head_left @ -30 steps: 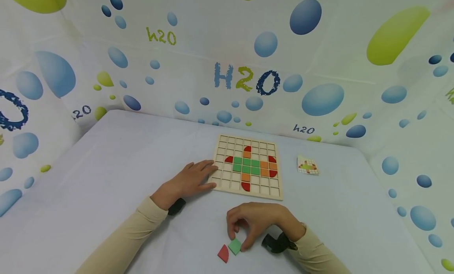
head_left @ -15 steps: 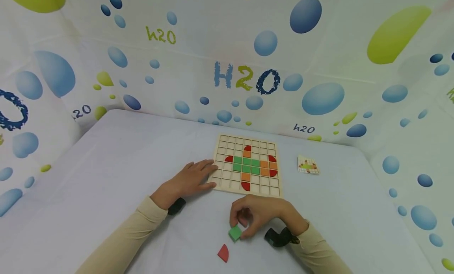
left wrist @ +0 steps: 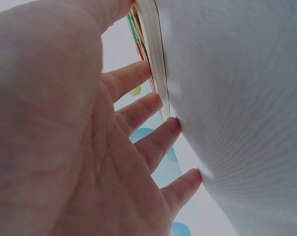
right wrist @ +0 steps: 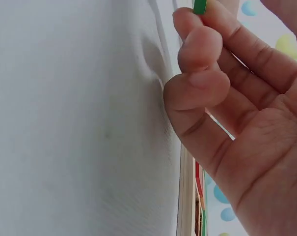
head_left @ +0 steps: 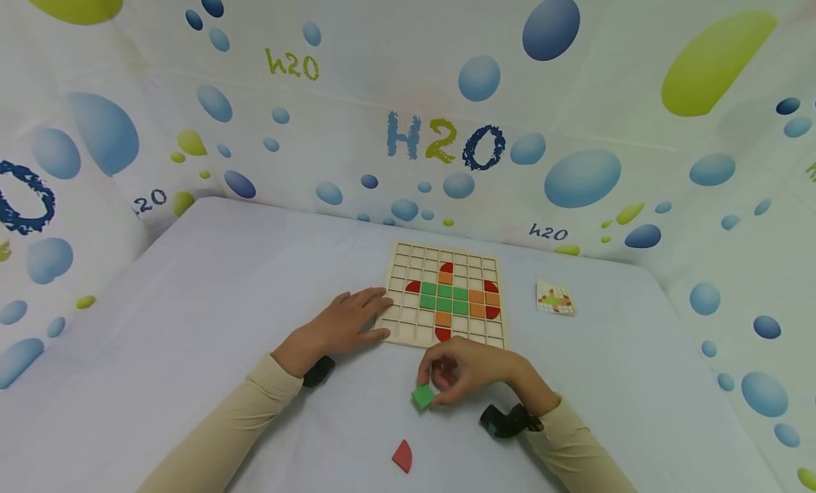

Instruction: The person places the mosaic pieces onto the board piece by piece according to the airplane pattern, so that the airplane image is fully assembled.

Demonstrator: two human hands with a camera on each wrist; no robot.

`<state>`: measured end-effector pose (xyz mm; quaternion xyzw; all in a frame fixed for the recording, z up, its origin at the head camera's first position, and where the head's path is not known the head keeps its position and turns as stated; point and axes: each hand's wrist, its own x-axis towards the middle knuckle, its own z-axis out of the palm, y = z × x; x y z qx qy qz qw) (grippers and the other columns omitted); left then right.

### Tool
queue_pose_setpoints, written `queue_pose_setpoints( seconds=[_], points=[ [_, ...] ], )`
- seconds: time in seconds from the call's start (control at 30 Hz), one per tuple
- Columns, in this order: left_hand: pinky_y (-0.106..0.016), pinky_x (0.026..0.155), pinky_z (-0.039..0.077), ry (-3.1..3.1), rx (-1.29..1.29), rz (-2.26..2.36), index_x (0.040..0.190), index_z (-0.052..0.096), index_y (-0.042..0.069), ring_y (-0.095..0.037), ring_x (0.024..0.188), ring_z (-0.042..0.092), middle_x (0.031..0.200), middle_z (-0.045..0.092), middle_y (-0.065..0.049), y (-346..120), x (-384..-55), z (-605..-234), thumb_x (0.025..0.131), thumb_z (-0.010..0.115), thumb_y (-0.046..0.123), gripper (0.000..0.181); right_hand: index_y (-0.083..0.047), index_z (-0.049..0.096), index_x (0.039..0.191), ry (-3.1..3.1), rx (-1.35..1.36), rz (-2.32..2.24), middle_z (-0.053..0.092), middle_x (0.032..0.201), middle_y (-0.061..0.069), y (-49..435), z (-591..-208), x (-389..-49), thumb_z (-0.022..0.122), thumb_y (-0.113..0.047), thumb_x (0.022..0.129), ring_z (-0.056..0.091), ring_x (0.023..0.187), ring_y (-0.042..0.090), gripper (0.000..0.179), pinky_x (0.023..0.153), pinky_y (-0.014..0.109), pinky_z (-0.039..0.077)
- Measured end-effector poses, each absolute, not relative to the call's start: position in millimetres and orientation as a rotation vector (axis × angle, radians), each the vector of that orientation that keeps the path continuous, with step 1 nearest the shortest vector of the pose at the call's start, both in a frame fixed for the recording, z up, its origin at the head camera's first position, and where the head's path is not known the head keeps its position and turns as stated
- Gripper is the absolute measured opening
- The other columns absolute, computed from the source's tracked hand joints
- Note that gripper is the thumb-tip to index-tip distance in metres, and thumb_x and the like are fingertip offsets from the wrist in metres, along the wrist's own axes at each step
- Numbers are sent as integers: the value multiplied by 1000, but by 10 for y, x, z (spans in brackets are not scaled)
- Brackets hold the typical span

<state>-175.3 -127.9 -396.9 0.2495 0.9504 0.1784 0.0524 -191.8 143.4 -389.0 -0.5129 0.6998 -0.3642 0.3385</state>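
My right hand (head_left: 468, 369) pinches a small green square tile (head_left: 423, 397) between thumb and fingers, just in front of the wooden grid board (head_left: 401, 314). In the right wrist view only an edge of the green tile (right wrist: 200, 6) shows at the fingertips. My left hand (head_left: 341, 323) lies with fingers spread, its fingertips at the board's left edge; the left wrist view shows the fingers (left wrist: 138, 110) straight along the board's side (left wrist: 155, 54). Green squares (head_left: 444, 298), orange squares (head_left: 477, 303) and red quarter-circle pieces (head_left: 443, 333) sit in the board's cells.
A loose red quarter-circle piece (head_left: 403, 456) lies on the white tablecloth (head_left: 319, 436) near the front. Right of the board is a small card (head_left: 555, 297) printed with a coloured pattern. A white curtain (head_left: 357, 75) with blue and green spots rises behind the table.
My right hand has lifted the green tile from beside the red piece and moved it toward the board. The left hand has stayed in place.
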Motion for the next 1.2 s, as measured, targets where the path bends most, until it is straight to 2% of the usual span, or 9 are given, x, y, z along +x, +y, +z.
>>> queue_pose_setpoints(
  seconds=[0.17,0.5,1.03,1.2],
  points=[
    [-60,107,31,2893,767,541,142,46,4,-35,138,37,149,40,-19,-1279,-1751,-3964,98,58,36,56,-7,65,102,1865,-1357,-983,57,73,2,1439,-3900,-1949,78,-10,82,47,64,-2,24,57,16,44],
    [-61,108,29,2881,756,561,143,45,4,-36,139,36,150,38,-19,-1288,-1755,-3967,98,57,37,57,-7,65,104,1931,-1314,-1071,60,80,7,1407,-3934,-2036,78,-11,83,50,66,2,25,58,18,44],
    [-61,108,29,2883,748,565,143,46,5,-35,139,36,150,39,-18,-1289,-1752,-3971,98,58,36,56,-9,65,104,2235,-1213,-1130,55,72,-4,1325,-3968,-2129,77,-12,84,49,64,5,23,57,19,41],
    [-61,108,30,2889,752,551,142,46,5,-34,139,37,150,39,-18,-1284,-1755,-3974,98,58,37,56,-11,67,105,2338,-1167,-1128,56,73,-5,1313,-3951,-2147,77,-17,85,50,65,7,24,57,20,42]
  ],
)
